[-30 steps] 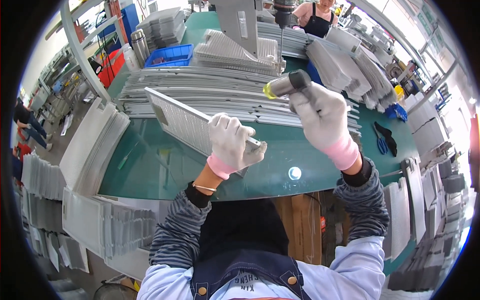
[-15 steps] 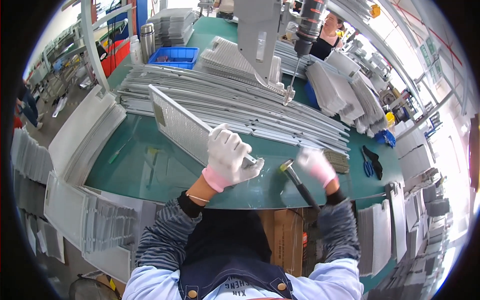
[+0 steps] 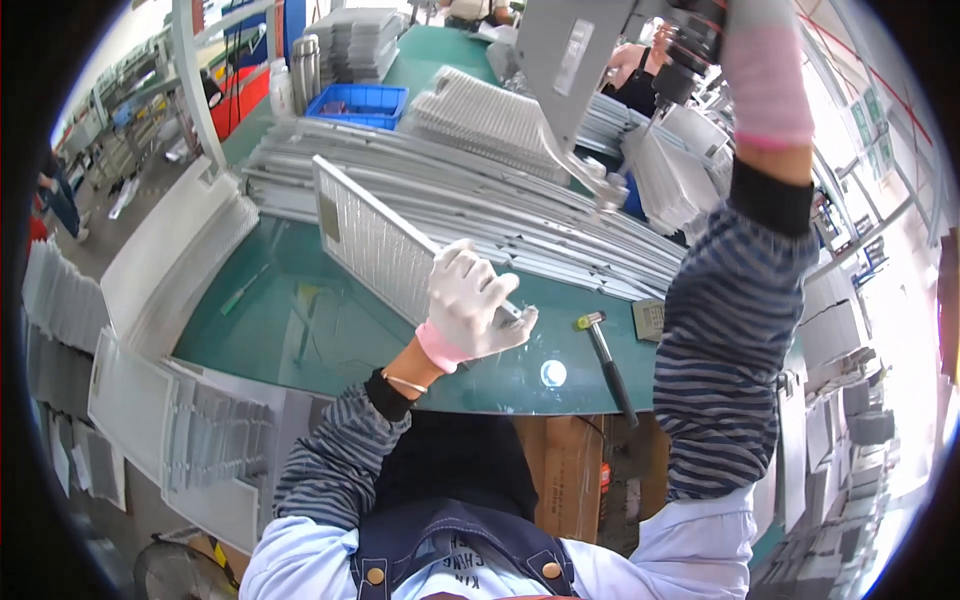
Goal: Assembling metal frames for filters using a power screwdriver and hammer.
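My left hand [image 3: 470, 300], in a white glove with a pink cuff, is closed around the lower corner of a framed mesh panel [image 3: 375, 245]. The panel stands tilted on edge above the green table. High at the upper right, my gloved right hand [image 3: 765, 65] reaches up beside a hanging power driver [image 3: 692, 45] with a black lower end and a long bit. The upper border cuts off its fingers, so its grip is hidden. A hammer [image 3: 612, 378] with a dark handle lies on the table, its handle end over the front edge.
Long metal strips [image 3: 450, 190] are stacked across the table behind the panel. A blue bin [image 3: 357, 105] sits at the back left. A grey bracket [image 3: 565, 75] hangs overhead. Stacked panels [image 3: 180, 255] stand on the left, and a small green screwdriver [image 3: 243, 290] lies nearby.
My right hand has risen from beside the hammer to the hanging driver. The hammer has shifted slightly and lies alone. My left hand still holds the panel; the whole view has shifted slightly.
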The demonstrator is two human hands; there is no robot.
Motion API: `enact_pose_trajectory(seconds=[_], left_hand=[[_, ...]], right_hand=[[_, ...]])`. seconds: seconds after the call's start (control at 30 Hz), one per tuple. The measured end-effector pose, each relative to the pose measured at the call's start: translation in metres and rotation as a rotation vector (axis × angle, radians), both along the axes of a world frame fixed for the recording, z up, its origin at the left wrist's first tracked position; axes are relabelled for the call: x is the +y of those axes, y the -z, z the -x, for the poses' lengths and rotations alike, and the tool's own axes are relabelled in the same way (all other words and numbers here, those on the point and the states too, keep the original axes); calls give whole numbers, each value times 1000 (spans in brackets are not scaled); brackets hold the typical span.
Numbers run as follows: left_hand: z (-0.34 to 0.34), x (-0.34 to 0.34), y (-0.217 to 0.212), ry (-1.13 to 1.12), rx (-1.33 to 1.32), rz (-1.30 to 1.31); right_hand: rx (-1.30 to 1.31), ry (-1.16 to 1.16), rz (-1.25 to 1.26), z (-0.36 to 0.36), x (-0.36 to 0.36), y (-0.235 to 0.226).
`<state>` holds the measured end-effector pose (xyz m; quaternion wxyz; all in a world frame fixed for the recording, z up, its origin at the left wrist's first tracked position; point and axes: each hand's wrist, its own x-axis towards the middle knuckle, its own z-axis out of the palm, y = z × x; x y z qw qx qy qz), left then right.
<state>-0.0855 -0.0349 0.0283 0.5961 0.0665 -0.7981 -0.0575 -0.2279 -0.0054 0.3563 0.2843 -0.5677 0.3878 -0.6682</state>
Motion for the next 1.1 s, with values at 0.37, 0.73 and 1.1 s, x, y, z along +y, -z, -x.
enact_pose_trajectory(seconds=[0.37, 0.73, 1.1], left_hand=[[-9, 1, -3, 79, -1, -61], [-9, 3, -4, 115, 74, -103], [-9, -2, 7, 30, 136, -2]], right_hand=[[-33, 474, -64, -70, 15, 86], [-6, 238, 64, -37, 7, 132], [-168, -735, -201, -21, 3, 136]])
